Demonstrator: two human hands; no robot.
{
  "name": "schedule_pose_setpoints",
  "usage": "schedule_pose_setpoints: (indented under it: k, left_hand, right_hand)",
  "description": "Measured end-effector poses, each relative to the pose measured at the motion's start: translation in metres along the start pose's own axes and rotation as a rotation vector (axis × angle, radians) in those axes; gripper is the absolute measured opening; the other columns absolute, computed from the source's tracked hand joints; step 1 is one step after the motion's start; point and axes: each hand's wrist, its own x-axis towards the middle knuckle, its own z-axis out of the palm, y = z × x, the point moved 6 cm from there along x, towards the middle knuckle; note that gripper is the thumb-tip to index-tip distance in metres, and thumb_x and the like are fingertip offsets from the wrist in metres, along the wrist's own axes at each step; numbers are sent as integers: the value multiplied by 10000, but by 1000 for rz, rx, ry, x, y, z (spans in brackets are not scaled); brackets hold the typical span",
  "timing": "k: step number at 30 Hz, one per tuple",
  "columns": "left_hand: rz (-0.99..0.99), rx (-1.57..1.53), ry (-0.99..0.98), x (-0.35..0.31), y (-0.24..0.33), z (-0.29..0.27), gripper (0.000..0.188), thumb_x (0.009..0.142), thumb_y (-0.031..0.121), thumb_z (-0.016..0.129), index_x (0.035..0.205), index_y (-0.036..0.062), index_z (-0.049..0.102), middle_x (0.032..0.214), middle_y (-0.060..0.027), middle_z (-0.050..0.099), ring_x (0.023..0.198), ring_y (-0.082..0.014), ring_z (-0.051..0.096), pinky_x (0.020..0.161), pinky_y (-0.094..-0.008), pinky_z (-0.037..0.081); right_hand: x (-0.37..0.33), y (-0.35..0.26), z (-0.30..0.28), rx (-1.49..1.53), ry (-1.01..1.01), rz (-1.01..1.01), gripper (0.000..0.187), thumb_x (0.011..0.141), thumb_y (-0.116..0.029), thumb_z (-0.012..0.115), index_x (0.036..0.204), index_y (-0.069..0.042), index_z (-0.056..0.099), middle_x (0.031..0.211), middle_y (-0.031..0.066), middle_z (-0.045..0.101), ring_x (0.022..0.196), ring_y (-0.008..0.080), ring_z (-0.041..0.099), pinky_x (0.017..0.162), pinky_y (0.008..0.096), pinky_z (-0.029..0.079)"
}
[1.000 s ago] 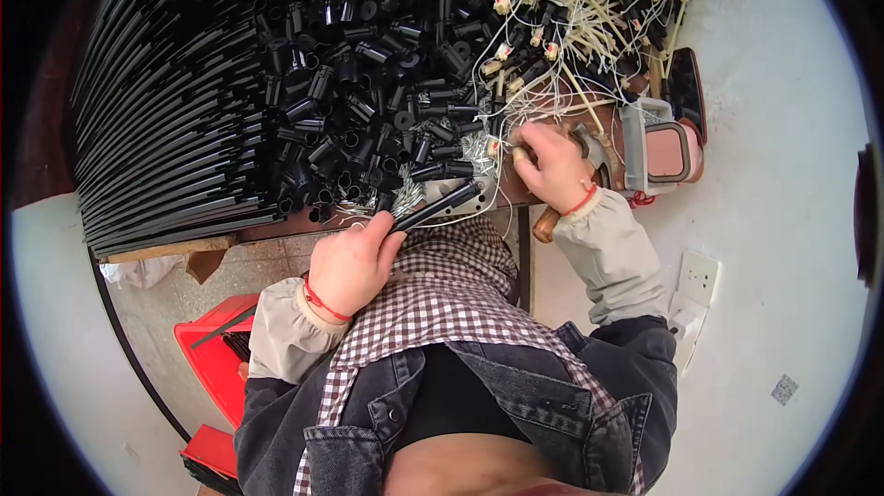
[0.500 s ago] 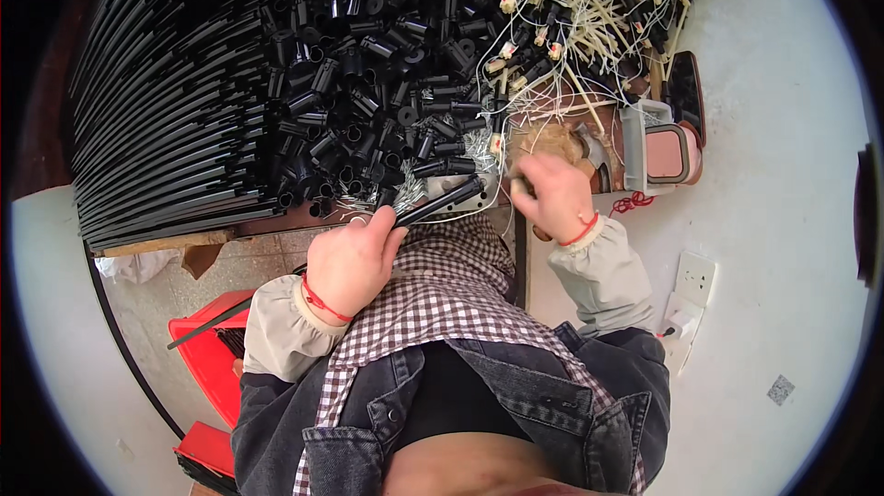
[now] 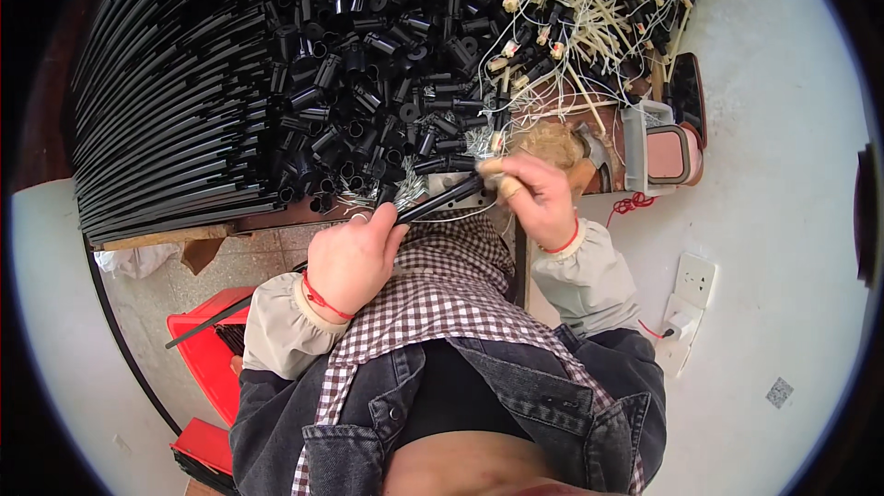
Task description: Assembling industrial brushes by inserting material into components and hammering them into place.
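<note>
My left hand point(image 3: 350, 252) is wrapped round a black tube point(image 3: 442, 200) that slants up to the right, its far end over a metal plate with holes point(image 3: 453, 190) at the table edge. A thin black rod point(image 3: 214, 319) sticks out beyond my left forearm, roughly in line with the tube; my arm hides whether they join. My right hand point(image 3: 543, 199) is beside the tube's far end, index finger stretched toward it and thumb apart, fingertips slightly blurred. Behind this hand lies a hammer point(image 3: 584, 174) with a wooden handle. A thin white wire point(image 3: 460, 216) curves below the tube.
Long black rods point(image 3: 175, 128) fill the table's left side. Short black sleeves point(image 3: 368, 95) are heaped mid-table, with small metal pins point(image 3: 410, 185) nearby. White wires with connectors point(image 3: 589, 17) tangle at back right, near a grey holder point(image 3: 635, 146). A red bin point(image 3: 207, 349) stands lower left.
My right hand has moved left from beside the hammer to the tube's end, and its index finger now stretches out. The hammer's handle shows more. My left hand and the tube have stayed nearly still.
</note>
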Motion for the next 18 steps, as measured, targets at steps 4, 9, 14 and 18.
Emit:
schedule_pose_setpoints:
  k: [4,9,14,18]
  left_hand:
    - [0,-26,-7,2,0,-2,144,825,238,601,797,122,521,568,-51,569,434,-262,531,402,-337,405]
    - [9,-28,-56,6,-1,-6,154,830,242,593,782,112,526,545,-58,579,434,-275,542,407,-343,413]
    - [-48,-26,-113,8,-2,-9,137,835,216,589,807,87,553,571,-106,591,496,-325,557,456,-374,426]
    - [-21,-31,-123,10,0,-9,138,841,216,582,805,84,563,576,-102,593,502,-324,563,462,-375,430]
  right_hand:
    - [0,-11,15,-166,-69,-176,285,760,48,529,995,-21,674,732,28,548,609,124,444,591,211,373]
    - [0,-8,14,-141,-28,-188,270,758,47,535,981,-13,675,740,31,548,611,124,446,593,213,370]
    - [0,-7,19,-184,-16,-218,272,763,19,565,1006,-50,667,761,14,561,576,120,456,532,217,386]
    - [-12,-31,26,-814,130,-440,279,772,3,562,1021,-49,677,777,5,569,591,117,453,550,239,393]
